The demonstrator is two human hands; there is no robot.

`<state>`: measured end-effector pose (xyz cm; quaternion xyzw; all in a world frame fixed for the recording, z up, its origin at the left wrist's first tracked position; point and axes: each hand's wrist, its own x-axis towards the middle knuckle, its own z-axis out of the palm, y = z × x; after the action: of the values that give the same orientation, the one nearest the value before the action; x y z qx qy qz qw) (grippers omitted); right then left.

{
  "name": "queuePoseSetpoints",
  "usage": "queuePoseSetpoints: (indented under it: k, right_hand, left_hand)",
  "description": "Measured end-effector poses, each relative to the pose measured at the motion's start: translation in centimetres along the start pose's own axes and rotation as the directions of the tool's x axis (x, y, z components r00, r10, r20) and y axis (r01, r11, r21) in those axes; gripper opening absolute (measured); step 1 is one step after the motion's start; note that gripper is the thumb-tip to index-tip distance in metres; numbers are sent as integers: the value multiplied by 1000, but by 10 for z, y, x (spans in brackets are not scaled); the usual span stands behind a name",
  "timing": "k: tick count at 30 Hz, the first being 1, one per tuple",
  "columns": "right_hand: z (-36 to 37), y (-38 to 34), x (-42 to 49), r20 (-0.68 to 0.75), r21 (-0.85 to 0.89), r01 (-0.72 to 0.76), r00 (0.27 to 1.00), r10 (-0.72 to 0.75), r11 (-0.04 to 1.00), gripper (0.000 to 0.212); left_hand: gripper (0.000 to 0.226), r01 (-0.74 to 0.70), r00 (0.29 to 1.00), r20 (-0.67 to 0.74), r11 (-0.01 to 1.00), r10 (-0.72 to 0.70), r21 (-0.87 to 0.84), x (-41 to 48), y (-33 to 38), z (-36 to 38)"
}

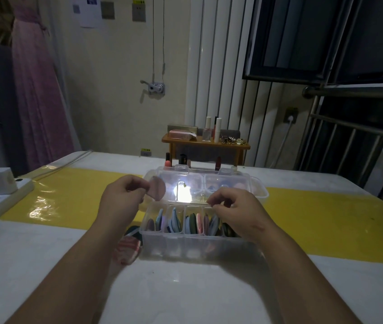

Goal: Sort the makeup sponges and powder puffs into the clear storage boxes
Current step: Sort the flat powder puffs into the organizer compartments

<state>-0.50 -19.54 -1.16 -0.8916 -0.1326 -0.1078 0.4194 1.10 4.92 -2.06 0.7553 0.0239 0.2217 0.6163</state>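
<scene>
The left hand [125, 195] is pinching a pink puff [159, 189]; the right hand [235, 208] is curling at the box lid [221, 183], grip unclear.

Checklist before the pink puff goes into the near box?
1. Pink puff pinched in left hand: ok.
2. Near box open on top: ok.
3. Free slot in its left compartment: cannot tell.
4. Right hand over the box's right end, off the left side: ok.
5. Whether right fingers hold anything: cannot tell.
6. Loose puffs beside the box sorted: not ok.
</scene>
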Motion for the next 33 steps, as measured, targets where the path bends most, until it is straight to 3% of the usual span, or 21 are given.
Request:
queuePoseSetpoints:
  k: [5, 10, 16, 22, 28, 33]
  right_hand:
    - [1, -1, 0, -13, 32, 12, 1000, -12, 999, 22]
    - [0, -4, -1, 14, 70, 47, 999, -48, 996, 30]
    - [0, -6, 1, 37, 56, 55, 998, -58, 997, 33]
    - [-1, -8, 1, -10, 110, 81, 997, -80, 991, 26]
    - [-1, -9, 0, 51, 255, 42, 997, -57, 966, 22]
    - [-7, -9, 0, -77, 200, 14, 997, 2, 980, 24]
  left_hand:
    - [29, -41, 987, 153, 995, 55, -93, -7, 4, 5]
    - [33, -163, 925, 357, 985, 132, 57, -16, 11, 6]
    - [39, -242, 839, 523, 964, 149, 113, -20, 12, 6]
    - [40, -287, 795, 578, 954, 185, 89, -20, 9, 6]
    - [43, -311, 752, 635, 944, 176, 107, -19, 9, 7]
    - [32, -240, 859, 488, 964, 155, 117, -16, 2, 11]
